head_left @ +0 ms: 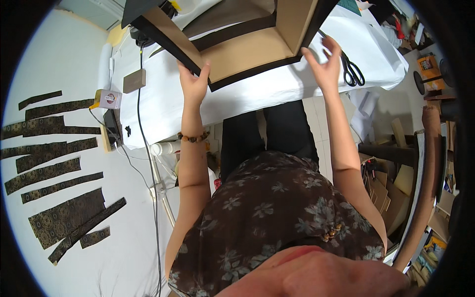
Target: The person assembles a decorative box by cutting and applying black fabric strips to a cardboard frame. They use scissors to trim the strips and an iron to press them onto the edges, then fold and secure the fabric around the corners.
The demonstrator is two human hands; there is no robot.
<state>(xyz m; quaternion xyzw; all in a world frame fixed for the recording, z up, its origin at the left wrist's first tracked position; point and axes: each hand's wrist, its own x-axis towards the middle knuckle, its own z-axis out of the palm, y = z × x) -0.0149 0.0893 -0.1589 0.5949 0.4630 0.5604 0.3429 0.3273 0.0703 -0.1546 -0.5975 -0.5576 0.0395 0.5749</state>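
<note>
A box-like frame (247, 53), black on its edges and tan on its inner faces, is tilted over the table's near side. Its lower left corner is in my left hand (194, 86), thumb inside the tan wall and fingers on the black outer side. At the lower right corner, my right hand (326, 67) has its thumb by the black edge and its other fingers spread away from it. Black-handled scissors (353, 72) lie just right of that hand. Through the frame's opening shows a dark brown sheet (232, 20).
White covering (163, 101) spreads over the table. A grey-brown block (134, 80) and a black cable (140, 114) are at the left. Dark patterned fabric strips (59, 168) hang on the white surface farther left. Boards and scraps (391, 183) crowd the right side.
</note>
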